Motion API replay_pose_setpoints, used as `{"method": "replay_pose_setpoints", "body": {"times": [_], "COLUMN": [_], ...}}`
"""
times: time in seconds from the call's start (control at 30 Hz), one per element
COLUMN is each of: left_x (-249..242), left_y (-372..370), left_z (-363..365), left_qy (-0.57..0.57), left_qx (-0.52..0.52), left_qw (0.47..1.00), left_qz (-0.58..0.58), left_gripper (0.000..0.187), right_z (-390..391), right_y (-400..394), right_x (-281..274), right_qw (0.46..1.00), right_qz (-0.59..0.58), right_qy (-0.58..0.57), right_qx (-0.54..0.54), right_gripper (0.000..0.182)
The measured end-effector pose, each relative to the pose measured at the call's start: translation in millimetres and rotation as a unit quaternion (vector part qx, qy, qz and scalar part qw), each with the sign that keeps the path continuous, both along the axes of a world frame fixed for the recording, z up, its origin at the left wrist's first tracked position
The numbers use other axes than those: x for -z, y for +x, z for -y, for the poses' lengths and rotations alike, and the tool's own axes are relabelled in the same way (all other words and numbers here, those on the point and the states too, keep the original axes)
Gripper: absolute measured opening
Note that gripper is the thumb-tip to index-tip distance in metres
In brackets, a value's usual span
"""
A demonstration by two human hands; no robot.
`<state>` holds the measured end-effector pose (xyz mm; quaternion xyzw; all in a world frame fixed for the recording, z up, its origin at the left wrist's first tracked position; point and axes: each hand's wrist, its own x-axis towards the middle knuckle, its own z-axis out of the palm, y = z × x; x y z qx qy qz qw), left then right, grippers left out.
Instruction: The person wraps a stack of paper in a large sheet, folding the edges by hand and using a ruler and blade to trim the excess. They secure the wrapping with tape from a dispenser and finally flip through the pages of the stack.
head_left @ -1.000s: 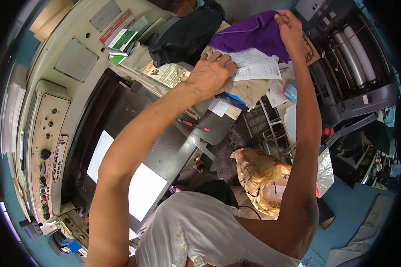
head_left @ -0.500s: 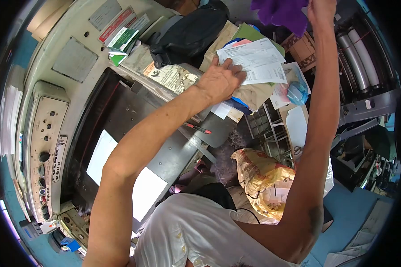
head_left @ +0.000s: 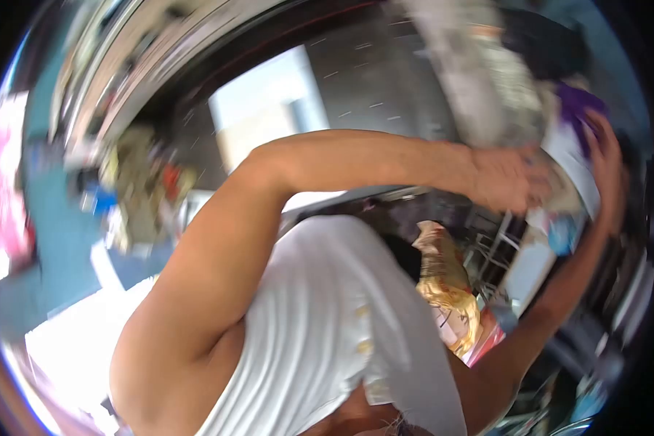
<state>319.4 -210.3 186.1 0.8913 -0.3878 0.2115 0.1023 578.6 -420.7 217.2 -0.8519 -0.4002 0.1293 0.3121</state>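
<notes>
Much of the view is blurred by motion. At the upper right, the purple cloth [head_left: 574, 104] is seen above the white paper [head_left: 564, 147], its edge partly covered by the fingers of the right hand [head_left: 604, 156]; whether the cloth is gripped or only touched cannot be told. The left hand [head_left: 512, 178] is stretched across to the near side of the paper, its fingers partly bent, and whether anything is held in it cannot be told either. The black bag [head_left: 548, 47] is placed beyond the cloth, and blue plastic [head_left: 562, 234] is seen below the paper. A crumpled yellow bag [head_left: 447, 287] is visible between the arms. On the dark worktop [head_left: 370, 87], a white sheet [head_left: 265, 87] is partly hidden by the left arm.
</notes>
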Motion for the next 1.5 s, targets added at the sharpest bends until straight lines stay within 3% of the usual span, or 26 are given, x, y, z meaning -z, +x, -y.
{"method": "replay_pose_setpoints", "body": {"times": [0.03, 0.1, 0.2, 0.23, 0.27, 0.3, 0.33, 0.37, 0.43, 0.5, 0.63, 0.77, 0.8, 0.93, 0.97, 1.0, 1.03, 1.07, 1.1, 1.13, 1.2, 1.3, 1.33, 1.5], "left_x": [6, 37, 74, 82, 100, 90, 106, 124, 115, 129, 170, 179, 181, 186, 185, 178, 171, 168, 171, 175, 148, 134, 121, 144], "left_y": [-32, -96, -199, -232, -273, -308, -349, -387, -431, -459, -482, -485, -487, -496, -495, -491, -489, -487, -485, -482, -465, -438, -430, -412], "left_z": [-8, -28, -78, -100, -117, -132, -141, -146, -142, -133, -124, -126, -125, -137, -140, -146, -151, -162, -183, -206, -247, -289, -294, -304], "left_qy": [-0.011, -0.045, -0.127, -0.112, -0.1, -0.113, -0.139, -0.163, -0.117, -0.087, -0.055, -0.066, -0.085, -0.064, -0.181, -0.295, -0.404, -0.447, -0.538, -0.618, -0.822, -0.774, -0.774, -0.787], "left_qx": [-0.009, -0.021, -0.099, -0.147, -0.219, -0.298, -0.377, -0.452, -0.551, -0.582, -0.598, -0.569, -0.567, -0.554, -0.575, -0.585, -0.585, -0.628, -0.627, -0.616, -0.475, -0.511, -0.491, -0.483], "left_qw": [1.0, 0.998, 0.974, 0.965, 0.956, 0.925, 0.889, 0.847, 0.782, 0.756, 0.742, 0.769, 0.778, 0.791, 0.771, 0.739, 0.695, 0.629, 0.546, 0.452, 0.269, 0.289, 0.279, 0.265], "left_qz": [-0.015, -0.03, -0.156, -0.187, -0.165, -0.208, -0.218, -0.226, -0.266, -0.287, -0.298, -0.283, -0.257, -0.252, -0.206, -0.156, -0.105, -0.096, -0.14, -0.184, -0.161, -0.238, -0.287, -0.278], "left_gripper": [0.025, 0.036, 0.047, 0.044, 0.043, 0.038, 0.042, 0.046, 0.065, 0.077, 0.09, 0.063, 0.048, 0.049, 0.051, 0.053, 0.056, 0.07, 0.074, 0.078, 0.093, 0.103, 0.093, 0.075], "right_z": [-1, 1, -13, -38, -53, -72, -93, -124, -160, -186, -228, -245, -246, -247, -248, -250, -253, -259, -274, -290, -323, -367, -374, -396], "right_y": [-9, -44, -120, -167, -209, -241, -276, -315, -365, -396, -426, -444, -448, -458, -459, -457, -456, -453, -446, -439, -419, -400, -412, -429], "right_x": [-2, -6, -6, 2, 23, 33, 47, 46, 72, 106, 152, 177, 179, 180, 178, 182, 191, 201, 210, 195, 178, 194, 175, 162], "right_qw": [0.995, 0.966, 0.918, 0.914, 0.935, 0.953, 0.978, 0.981, 0.961, 0.927, 0.881, 0.852, 0.85, 0.862, 0.869, 0.911, 0.938, 0.948, 0.939, 0.896, 0.818, 0.83, 0.816, 0.808], "right_qz": [0.073, 0.247, 0.383, 0.365, 0.263, 0.257, 0.154, 0.078, 0.045, 0.018, 0.08, 0.145, 0.153, 0.11, 0.084, -0.008, -0.102, -0.194, -0.306, -0.43, -0.57, -0.558, -0.578, -0.587], "right_qy": [-0.071, -0.073, 0.086, 0.138, 0.192, 0.15, 0.137, 0.145, 0.106, 0.051, -0.012, -0.044, -0.052, -0.071, -0.074, -0.032, 0.012, 0.056, 0.099, 0.106, 0.048, 0.004, 0.0, -0.036], "right_qx": [-0.014, 0.013, 0.059, 0.112, 0.137, 0.063, -0.001, -0.098, -0.251, -0.371, -0.466, -0.5, -0.501, -0.49, -0.482, -0.411, -0.331, -0.245, -0.122, -0.03, 0.051, 0.012, -0.004, -0.027], "right_gripper": [0.041, 0.04, 0.031, 0.023, 0.025, 0.024, 0.026, 0.029, 0.04, 0.051, 0.069, 0.077, 0.078, 0.081, 0.082, 0.081, 0.081, 0.081, 0.08, 0.089, 0.102, 0.098, 0.091, 0.078]}}
